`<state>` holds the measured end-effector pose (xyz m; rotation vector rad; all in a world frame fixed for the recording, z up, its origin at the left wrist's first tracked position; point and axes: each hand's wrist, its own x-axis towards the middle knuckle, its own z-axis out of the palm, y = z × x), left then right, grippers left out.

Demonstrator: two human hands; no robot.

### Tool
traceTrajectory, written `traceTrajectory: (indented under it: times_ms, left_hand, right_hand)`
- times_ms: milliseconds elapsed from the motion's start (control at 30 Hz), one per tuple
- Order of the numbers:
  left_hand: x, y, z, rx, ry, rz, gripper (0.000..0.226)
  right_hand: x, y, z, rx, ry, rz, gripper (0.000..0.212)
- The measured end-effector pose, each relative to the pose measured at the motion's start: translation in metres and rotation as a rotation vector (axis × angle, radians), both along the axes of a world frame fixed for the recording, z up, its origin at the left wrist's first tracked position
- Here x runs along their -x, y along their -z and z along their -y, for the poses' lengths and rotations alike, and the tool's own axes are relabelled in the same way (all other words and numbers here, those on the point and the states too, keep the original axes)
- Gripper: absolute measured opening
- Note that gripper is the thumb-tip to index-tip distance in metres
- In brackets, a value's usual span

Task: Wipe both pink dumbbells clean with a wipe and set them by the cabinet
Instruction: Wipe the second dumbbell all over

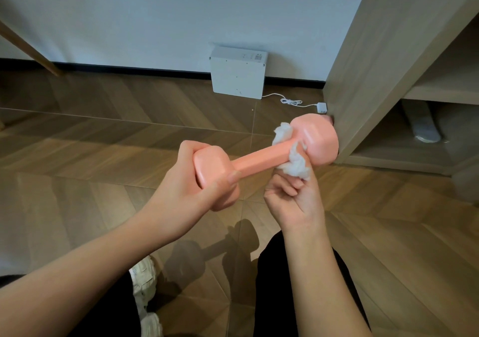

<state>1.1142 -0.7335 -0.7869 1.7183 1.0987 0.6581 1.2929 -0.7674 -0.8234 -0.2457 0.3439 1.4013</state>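
Observation:
One pink dumbbell (259, 159) hangs in the air above the wooden floor, its bar slanting up to the right. My left hand (197, 188) grips its near head. My right hand (293, 194) holds a crumpled white wipe (294, 165) wrapped round the bar where it meets the far head. A small pink shape (329, 119) peeks out behind the far head, at the foot of the wooden cabinet (368, 77); I cannot tell what it is.
A white box (237, 73) leans against the wall, its cable and plug (321, 107) lying on the floor by the cabinet. Open cabinet shelves (440, 87) are at right. A wooden leg (28, 48) slants at far left. My knees and white shoes (143, 284) are below.

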Motion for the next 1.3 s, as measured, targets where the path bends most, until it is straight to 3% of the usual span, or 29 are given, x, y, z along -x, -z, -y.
traceTrajectory:
  times_ms: [100, 267, 333, 400, 533, 633, 733, 800, 867, 933, 1000, 1167, 1233, 1300]
  left_hand:
    - [-0.001, -0.001, -0.006, 0.276, 0.07, 0.122, 0.074]
    - [0.001, -0.012, -0.004, 1.026, 0.085, 0.321, 0.074]
    - [0.002, -0.013, -0.004, 1.082, 0.091, 0.344, 0.073]
    - [0.0, -0.01, -0.003, 0.902, 0.09, 0.3, 0.07]
    - [-0.005, -0.007, 0.005, 0.21, 0.069, 0.114, 0.047]
    - [-0.001, -0.007, 0.007, -0.169, 0.053, -0.089, 0.057]
    - [0.001, -0.004, 0.005, -0.453, 0.088, -0.208, 0.075]
    - [0.001, -0.005, 0.003, -0.467, 0.09, -0.213, 0.077]
    - [-0.001, -0.007, 0.003, -0.286, 0.057, -0.128, 0.067]
    - [-0.003, -0.008, 0.0, -0.003, 0.038, -0.002, 0.061]
    - [-0.006, -0.009, -0.004, 0.332, 0.061, 0.141, 0.069]
    - [-0.003, -0.018, -0.009, 1.085, 0.128, 0.301, 0.079]
    - [0.0, -0.02, -0.011, 1.23, 0.169, 0.348, 0.081]
    - [-0.001, -0.018, -0.011, 1.196, 0.164, 0.356, 0.08]
  right_hand:
    - [0.006, 0.004, 0.002, -0.133, 0.035, -0.003, 0.037]
    - [0.004, 0.007, 0.007, -0.244, -0.001, 0.104, 0.036]
    - [0.003, 0.003, 0.006, -0.23, -0.026, 0.199, 0.036]
    - [0.003, -0.002, 0.003, -0.184, -0.025, 0.276, 0.04]
    - [0.006, -0.003, 0.0, -0.1, 0.033, 0.211, 0.058]
    - [0.008, -0.004, -0.002, -0.087, 0.039, 0.154, 0.055]
    - [0.007, -0.008, -0.003, -0.04, 0.043, 0.158, 0.037]
    - [0.006, -0.008, -0.002, -0.042, 0.059, 0.127, 0.039]
    - [0.006, -0.007, 0.001, -0.095, 0.064, 0.088, 0.043]
    - [0.006, -0.006, 0.004, -0.164, 0.041, 0.039, 0.033]
    - [0.006, -0.003, 0.008, -0.211, 0.029, -0.003, 0.021]
    - [0.001, 0.0, 0.012, -0.217, -0.002, 0.081, 0.023]
    - [0.0, 0.0, 0.012, -0.208, -0.013, 0.171, 0.025]
    - [-0.002, 0.0, 0.012, -0.197, -0.008, 0.193, 0.03]
